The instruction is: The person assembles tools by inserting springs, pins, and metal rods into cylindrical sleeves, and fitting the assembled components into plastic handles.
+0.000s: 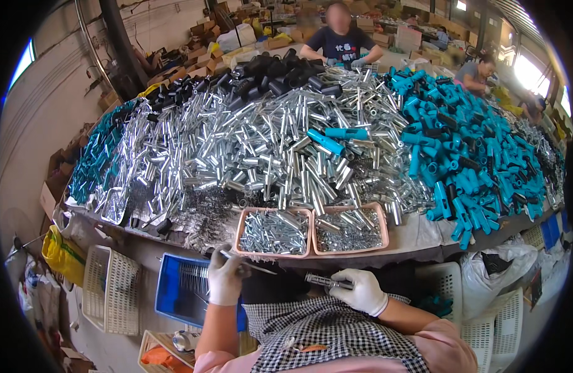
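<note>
On the bench (417,238) before me, two trays (274,254) lie side by side along the near edge; metal tubes (249,149) heap up behind them, plastic sleeves (479,155) to the right, a bin (166,289) lower on my left

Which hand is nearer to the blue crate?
Left. The left hand appears at the right end of the blue crate; the right hand is farther off, to its right.

Our left hand (226,278), white-gloved, pinches a thin rod (259,269). Our right hand (363,291), gloved likewise, grips a metal tube (327,282) pointing left. Before us, two pink trays (310,233) of small metal parts at the surface's (417,241) near edge. Beyond, we note heaped silver pieces (236,149), black pieces (274,74) farther back, teal pieces (479,155) at both sides. A co-worker (340,43) faces us across the heap.
</note>
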### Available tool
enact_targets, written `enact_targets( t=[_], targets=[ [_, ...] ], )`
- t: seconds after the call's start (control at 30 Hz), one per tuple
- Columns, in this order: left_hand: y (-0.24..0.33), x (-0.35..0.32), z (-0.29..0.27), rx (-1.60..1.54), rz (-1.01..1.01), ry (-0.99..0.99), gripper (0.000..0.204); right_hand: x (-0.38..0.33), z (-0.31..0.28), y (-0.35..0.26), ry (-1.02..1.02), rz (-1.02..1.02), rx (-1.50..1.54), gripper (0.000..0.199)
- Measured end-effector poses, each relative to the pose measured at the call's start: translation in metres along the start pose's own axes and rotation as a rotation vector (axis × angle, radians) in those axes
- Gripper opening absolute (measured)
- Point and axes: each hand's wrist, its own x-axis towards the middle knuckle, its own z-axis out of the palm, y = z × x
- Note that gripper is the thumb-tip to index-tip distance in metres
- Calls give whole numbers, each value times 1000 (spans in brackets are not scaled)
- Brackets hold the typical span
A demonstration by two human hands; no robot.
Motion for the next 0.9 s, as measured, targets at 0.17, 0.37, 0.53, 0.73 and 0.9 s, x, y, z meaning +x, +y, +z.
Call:
enact_targets(
  t=[0.17,0.37,0.53,0.73,0.9],
  targets=[
    [-31,-18,57,-72,1,-143,14,-15,-18,-1,73,38,-32,26],
    [-47,-24,87,-55,-40,-215,12,-29,-35,2,163,45,-51,26],
    [-45,-29,96,-71,-50,-184,12,-31,-37,8,224,-1,-100,25],
    [-50,-36,97,-25,-46,-210,12,-25,-34,7,261,-76,-141,24],
    [-57,-48,102,12,-119,-254,11,-20,-28,6,262,-112,-129,23]
  ],
)
